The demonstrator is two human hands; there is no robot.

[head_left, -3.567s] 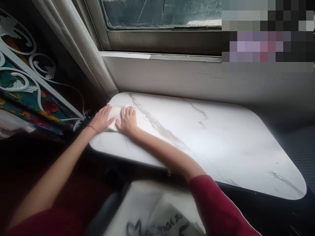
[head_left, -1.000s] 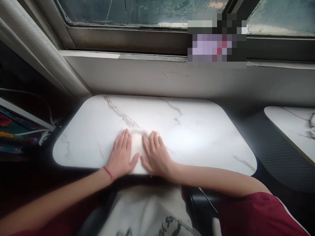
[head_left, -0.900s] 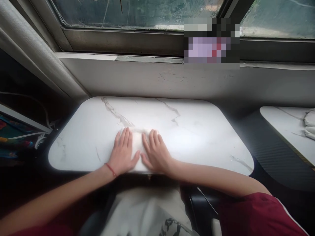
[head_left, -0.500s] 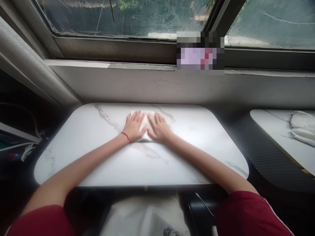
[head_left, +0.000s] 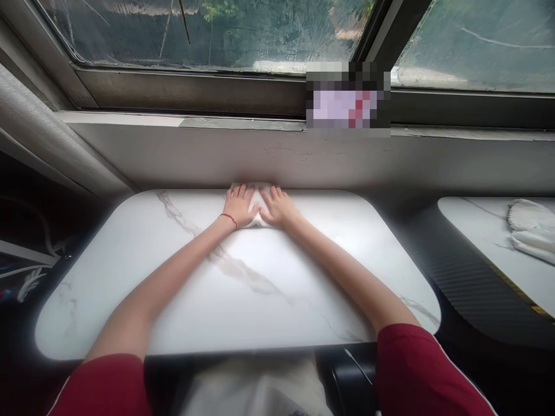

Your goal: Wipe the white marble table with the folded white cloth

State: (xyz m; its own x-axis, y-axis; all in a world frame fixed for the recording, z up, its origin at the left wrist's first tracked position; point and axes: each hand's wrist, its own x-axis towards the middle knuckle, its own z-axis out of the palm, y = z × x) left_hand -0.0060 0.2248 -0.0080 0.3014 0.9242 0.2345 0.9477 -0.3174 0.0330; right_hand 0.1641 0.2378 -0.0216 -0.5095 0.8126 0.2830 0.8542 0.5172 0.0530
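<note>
Both palms press down on a white cloth (head_left: 259,219) at the far edge of a white marble-patterned table (head_left: 182,312). My left hand (head_left: 240,206), with a thin red bracelet at its wrist, lies flat on the left part of the cloth, fingers spread. On the right part rests my right hand (head_left: 278,206), also flat with its fingers apart. The thumbs point toward each other, almost touching. Most of the cloth is hidden under the hands; its far edge shows just beyond the fingertips, against the wall.
A wall (head_left: 208,153) with a window ledge rises right behind the table. To the right stands a second marble-patterned table (head_left: 481,222) bearing a folded white cloth (head_left: 531,231). White cables (head_left: 32,280) hang at the left. Below the near edge is a pale plastic bag (head_left: 255,387).
Both hands have slid the cloth forward, away from me, from the table's upper middle to its far edge. The view has shifted slightly.
</note>
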